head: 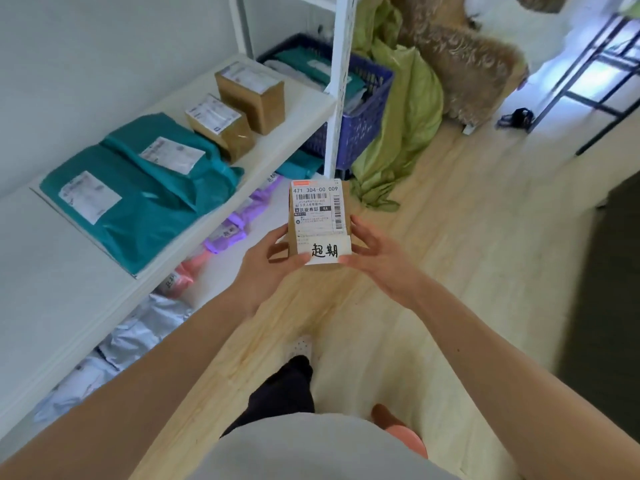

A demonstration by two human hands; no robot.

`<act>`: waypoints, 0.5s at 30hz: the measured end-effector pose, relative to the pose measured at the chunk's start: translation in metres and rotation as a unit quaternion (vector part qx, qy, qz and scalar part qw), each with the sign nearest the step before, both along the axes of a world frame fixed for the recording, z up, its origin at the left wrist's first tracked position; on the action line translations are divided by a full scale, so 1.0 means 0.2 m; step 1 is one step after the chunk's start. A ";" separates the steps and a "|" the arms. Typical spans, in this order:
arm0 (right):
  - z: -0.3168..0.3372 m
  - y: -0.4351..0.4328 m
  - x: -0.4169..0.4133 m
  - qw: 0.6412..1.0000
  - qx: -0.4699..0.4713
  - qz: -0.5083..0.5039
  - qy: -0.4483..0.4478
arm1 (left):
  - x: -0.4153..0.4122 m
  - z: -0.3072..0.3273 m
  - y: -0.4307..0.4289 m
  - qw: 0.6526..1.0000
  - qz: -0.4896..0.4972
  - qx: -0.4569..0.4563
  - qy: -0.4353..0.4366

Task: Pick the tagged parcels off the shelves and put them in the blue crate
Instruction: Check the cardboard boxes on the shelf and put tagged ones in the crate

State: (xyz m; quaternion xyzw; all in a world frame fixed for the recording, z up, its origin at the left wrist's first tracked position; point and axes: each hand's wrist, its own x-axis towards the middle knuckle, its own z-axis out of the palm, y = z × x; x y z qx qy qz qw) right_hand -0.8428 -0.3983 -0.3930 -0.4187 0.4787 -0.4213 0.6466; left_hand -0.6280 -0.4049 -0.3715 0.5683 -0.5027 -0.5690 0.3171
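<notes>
One tagged parcel [320,223], a small cardboard box, is held above the floor [450,237] between both hands. The left hand [273,261] wraps its left side. The right hand [374,251] pinches by the tag [325,252], fingers along the right face.

Handling: stiff, probably light; grip by opposite side faces.

Destination: blue crate [363,123], well ahead, partly behind the shelf upright [337,98].

Not legible: box underside hidden; lower-shelf parcels [225,233] blurred.

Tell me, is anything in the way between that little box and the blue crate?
Partly. A white shelf post stands in front of the blue crate in this view, and a green bag slumps against its right side. Nothing else shows between the box and the crate.
</notes>
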 end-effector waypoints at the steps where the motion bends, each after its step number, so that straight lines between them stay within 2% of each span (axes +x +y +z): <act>1: 0.00 -0.05 -0.05 1.000 0.001 -0.012 0.004 | -0.05 0.00 -0.06 1.000 -0.005 -0.003 0.002; 8: -0.03 -0.45 -0.38 0.999 0.004 -0.052 0.002 | -0.42 -0.02 -0.54 0.999 -0.043 -0.006 0.031; 15: 0.01 -1.09 -0.73 0.997 0.040 -0.060 0.040 | -0.77 -0.06 -1.16 0.998 -0.021 0.020 0.062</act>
